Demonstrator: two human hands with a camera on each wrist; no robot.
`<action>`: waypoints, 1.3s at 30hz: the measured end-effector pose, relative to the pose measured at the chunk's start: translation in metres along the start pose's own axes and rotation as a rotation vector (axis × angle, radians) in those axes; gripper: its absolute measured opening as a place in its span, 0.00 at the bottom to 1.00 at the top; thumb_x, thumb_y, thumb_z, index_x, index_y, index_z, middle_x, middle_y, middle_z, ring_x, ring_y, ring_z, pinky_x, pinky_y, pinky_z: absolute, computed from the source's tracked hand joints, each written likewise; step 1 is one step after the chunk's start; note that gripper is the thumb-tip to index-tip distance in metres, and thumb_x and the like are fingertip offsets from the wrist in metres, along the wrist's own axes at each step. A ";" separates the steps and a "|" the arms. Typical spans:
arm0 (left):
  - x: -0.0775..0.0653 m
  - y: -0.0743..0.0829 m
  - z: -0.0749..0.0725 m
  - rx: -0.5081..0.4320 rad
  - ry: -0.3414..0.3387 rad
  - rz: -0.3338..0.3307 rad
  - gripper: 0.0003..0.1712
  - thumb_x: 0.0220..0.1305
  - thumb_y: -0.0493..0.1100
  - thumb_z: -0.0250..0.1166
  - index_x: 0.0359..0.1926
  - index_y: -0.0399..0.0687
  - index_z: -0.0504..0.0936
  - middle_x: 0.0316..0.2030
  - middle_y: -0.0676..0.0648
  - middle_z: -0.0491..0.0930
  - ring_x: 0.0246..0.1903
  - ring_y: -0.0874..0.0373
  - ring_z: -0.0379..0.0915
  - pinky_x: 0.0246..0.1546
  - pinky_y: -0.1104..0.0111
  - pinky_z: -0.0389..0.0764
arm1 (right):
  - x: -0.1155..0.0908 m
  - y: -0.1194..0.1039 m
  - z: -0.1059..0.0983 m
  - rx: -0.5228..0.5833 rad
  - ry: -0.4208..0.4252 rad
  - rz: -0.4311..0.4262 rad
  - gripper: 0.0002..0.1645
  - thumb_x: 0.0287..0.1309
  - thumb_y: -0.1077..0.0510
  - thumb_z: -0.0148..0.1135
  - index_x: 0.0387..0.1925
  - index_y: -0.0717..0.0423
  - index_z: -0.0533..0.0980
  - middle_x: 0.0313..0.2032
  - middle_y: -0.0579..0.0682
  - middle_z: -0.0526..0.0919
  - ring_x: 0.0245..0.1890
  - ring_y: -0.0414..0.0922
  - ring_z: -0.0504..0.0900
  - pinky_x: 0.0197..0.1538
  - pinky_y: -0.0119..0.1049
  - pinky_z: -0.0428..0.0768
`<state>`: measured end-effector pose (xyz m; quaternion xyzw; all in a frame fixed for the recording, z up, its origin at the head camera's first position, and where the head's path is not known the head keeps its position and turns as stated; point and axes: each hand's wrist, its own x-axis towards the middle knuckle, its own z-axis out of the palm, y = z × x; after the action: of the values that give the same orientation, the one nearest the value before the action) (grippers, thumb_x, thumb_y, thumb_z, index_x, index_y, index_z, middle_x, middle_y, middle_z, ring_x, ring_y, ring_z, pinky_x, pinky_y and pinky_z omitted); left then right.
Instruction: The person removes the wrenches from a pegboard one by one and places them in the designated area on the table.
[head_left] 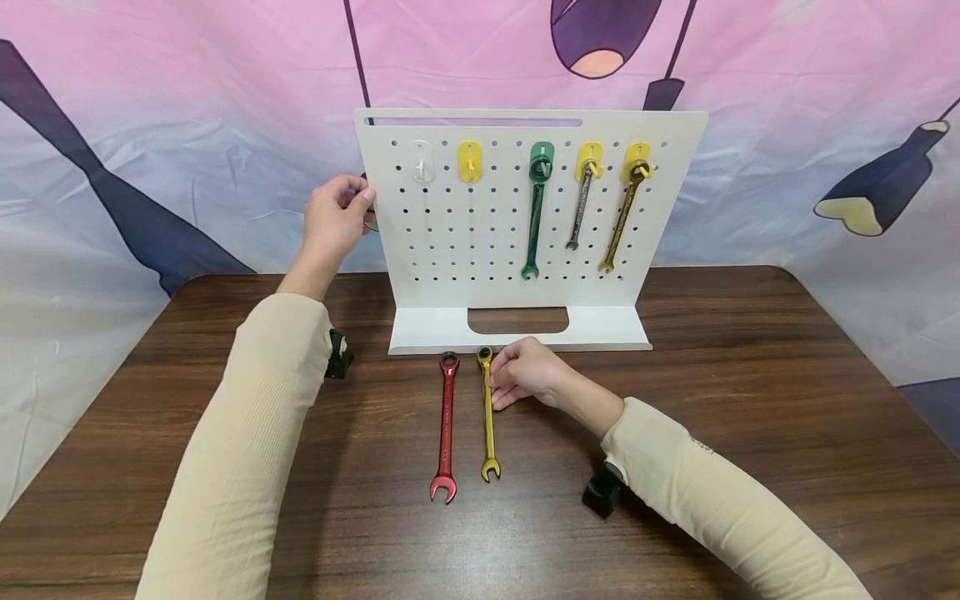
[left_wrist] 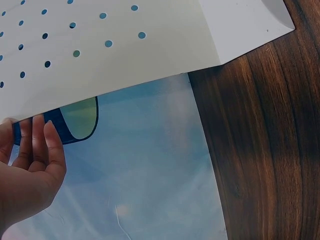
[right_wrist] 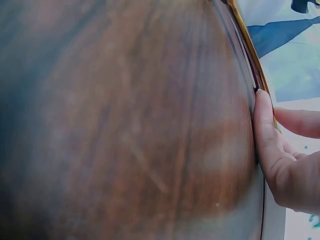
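Head | right hand [head_left: 528,372] pinches yellow wrench [head_left: 488,433] | left hand [head_left: 335,212], partly hidden, grips pegboard [head_left: 510,295]

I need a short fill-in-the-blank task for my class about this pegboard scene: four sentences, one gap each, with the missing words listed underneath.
1. The left hand holds the side edge of the pegboard, which is coloured ____.
2. The right hand pinches the yellow wrench, beside another wrench coloured ____.
3. The number of wrenches hanging on the pegboard is ____.
4. The green wrench hangs from a hook coloured ____.

Missing words: white; red; three; green.
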<state>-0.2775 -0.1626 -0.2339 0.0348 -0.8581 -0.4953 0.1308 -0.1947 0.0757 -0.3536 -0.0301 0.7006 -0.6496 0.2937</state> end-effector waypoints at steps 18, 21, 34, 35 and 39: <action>0.000 -0.003 0.001 -0.010 0.007 0.019 0.16 0.68 0.47 0.50 0.48 0.40 0.72 0.39 0.45 0.74 0.39 0.53 0.75 0.41 0.67 0.78 | -0.002 -0.001 -0.002 0.000 0.039 0.039 0.07 0.55 0.76 0.49 0.37 0.77 0.69 0.23 0.60 0.75 0.17 0.45 0.78 0.30 0.40 0.83; 0.001 -0.003 0.000 -0.010 0.007 0.018 0.15 0.68 0.47 0.50 0.47 0.41 0.72 0.39 0.46 0.74 0.39 0.54 0.75 0.41 0.67 0.78 | -0.002 -0.002 -0.004 0.000 0.042 0.044 0.07 0.54 0.76 0.49 0.37 0.76 0.69 0.23 0.60 0.76 0.17 0.45 0.78 0.29 0.40 0.83; 0.002 -0.002 0.001 -0.018 0.002 0.012 0.16 0.68 0.48 0.51 0.47 0.41 0.72 0.38 0.46 0.74 0.38 0.54 0.76 0.42 0.64 0.78 | -0.005 -0.005 -0.005 -0.018 0.003 0.069 0.06 0.55 0.75 0.51 0.36 0.73 0.69 0.25 0.60 0.76 0.18 0.46 0.79 0.30 0.42 0.83; 0.002 -0.002 0.001 -0.019 0.003 0.014 0.15 0.68 0.47 0.51 0.47 0.41 0.72 0.38 0.46 0.75 0.38 0.54 0.76 0.42 0.64 0.78 | -0.005 -0.005 -0.005 -0.021 -0.008 0.073 0.06 0.55 0.74 0.51 0.36 0.73 0.69 0.24 0.61 0.76 0.18 0.47 0.80 0.30 0.43 0.83; 0.002 -0.002 0.001 -0.020 0.003 0.018 0.15 0.68 0.47 0.51 0.47 0.40 0.72 0.38 0.46 0.74 0.38 0.54 0.76 0.42 0.65 0.78 | -0.011 -0.003 -0.004 -0.030 -0.060 0.095 0.05 0.56 0.74 0.51 0.35 0.73 0.69 0.24 0.61 0.75 0.19 0.49 0.81 0.31 0.45 0.82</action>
<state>-0.2793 -0.1634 -0.2353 0.0264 -0.8533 -0.5024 0.1371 -0.1884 0.0832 -0.3463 -0.0207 0.7020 -0.6229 0.3446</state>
